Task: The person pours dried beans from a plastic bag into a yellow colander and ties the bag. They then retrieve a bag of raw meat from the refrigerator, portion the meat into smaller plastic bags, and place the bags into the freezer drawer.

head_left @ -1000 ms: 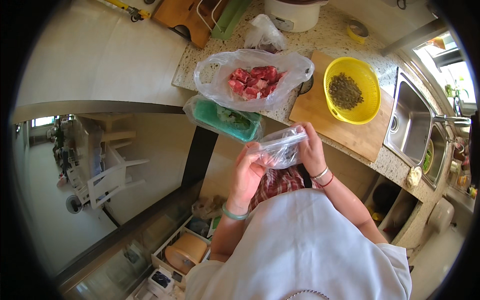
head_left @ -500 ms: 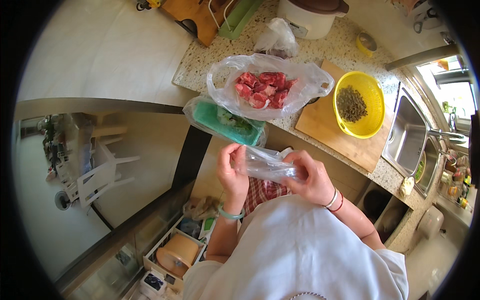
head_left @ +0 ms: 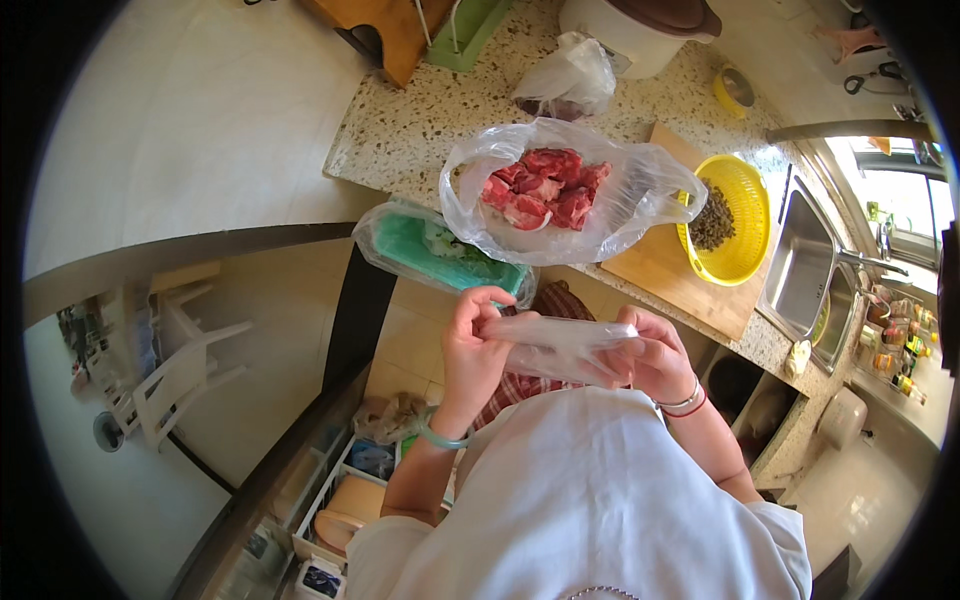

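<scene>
I see the left hand (head_left: 470, 355) and right hand (head_left: 665, 365), each grip pinching some clear plastic (head_left: 562, 345), left of the yellow basket (head_left: 754, 212)

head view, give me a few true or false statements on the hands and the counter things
1. The left hand and right hand hold thin clear plastic. True.
2. The red meat is in the yellow basket. False: it is in the open plastic bag.
3. The yellow basket stands on the wooden board. True.
4. The sink is left of the wooden board. False: it is to the right.
5. The green tray is left of the wooden board. True.
</scene>
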Motion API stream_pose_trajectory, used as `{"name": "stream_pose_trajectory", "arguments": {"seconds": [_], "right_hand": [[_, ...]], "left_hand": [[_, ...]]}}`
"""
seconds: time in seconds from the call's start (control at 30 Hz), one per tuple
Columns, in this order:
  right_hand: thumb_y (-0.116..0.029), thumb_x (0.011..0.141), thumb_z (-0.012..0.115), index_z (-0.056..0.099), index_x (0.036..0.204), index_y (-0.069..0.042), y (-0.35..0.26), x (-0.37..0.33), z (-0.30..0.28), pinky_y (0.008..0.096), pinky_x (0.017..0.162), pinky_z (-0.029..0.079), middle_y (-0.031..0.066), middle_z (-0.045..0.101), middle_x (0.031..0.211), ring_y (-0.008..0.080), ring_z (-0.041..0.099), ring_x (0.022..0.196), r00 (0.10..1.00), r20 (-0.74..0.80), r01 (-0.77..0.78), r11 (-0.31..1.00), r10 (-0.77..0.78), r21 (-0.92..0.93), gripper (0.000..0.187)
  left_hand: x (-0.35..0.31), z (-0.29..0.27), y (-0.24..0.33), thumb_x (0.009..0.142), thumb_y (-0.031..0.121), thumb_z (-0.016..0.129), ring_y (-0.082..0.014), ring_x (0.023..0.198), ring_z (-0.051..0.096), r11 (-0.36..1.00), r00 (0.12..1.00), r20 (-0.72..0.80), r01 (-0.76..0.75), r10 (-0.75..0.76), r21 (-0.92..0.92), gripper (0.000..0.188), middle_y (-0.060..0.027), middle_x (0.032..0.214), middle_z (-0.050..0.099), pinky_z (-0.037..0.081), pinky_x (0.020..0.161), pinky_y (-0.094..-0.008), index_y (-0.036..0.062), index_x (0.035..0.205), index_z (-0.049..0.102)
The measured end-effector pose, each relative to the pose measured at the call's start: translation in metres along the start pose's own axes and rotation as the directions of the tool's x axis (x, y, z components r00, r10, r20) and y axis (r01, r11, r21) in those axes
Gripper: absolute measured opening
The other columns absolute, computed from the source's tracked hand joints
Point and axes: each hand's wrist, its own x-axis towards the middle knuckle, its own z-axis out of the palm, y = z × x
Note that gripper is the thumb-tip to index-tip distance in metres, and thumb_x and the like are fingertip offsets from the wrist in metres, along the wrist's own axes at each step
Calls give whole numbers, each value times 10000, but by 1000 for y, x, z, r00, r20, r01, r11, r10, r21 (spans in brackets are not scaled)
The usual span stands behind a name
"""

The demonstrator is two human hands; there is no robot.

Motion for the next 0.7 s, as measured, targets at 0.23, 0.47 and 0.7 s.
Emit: {"name": "stream_pose_trajectory", "arguments": {"seconds": [0.23, 0.47, 0.7], "right_hand": [[-48, 873, 674, 555, 1025, -16, -4, 27, 19, 223, 725, 473, 11, 589, 923, 53, 538, 831, 973, -228, -80, 849, -48, -521, 196], [-164, 924, 630, 591, 1036, -30, -29, 44, 40, 201, 626, 494, 4, 639, 842, 53, 597, 743, 917, -394, -148, 863, -64, -484, 179], [-229, 864, 712, 634, 978, -2, -23, 81, 49, 221, 657, 478, 3, 638, 807, 59, 554, 715, 990, -131, -83, 575, -43, -814, 265]], "left_hand": [[3, -4, 36, 957, 124, 513, -69, 611, 486, 900, 963, 114, 267, -243, -345, 203, -31, 877, 614, 403, 558, -202, 31, 1115, 599], [20, -39, 31, 961, 190, 527, -137, 702, 621, 379, 653, 665, 755, -363, -534, 280, -86, 908, 645, 512, 639, -257, 13, 1176, 548], [33, 1, -7, 886, 406, 647, -148, 988, 583, 786, 506, 862, 537, -9, -307, 691, -113, 1313, 526, 498, 823, -297, 56, 1411, 365]]}}
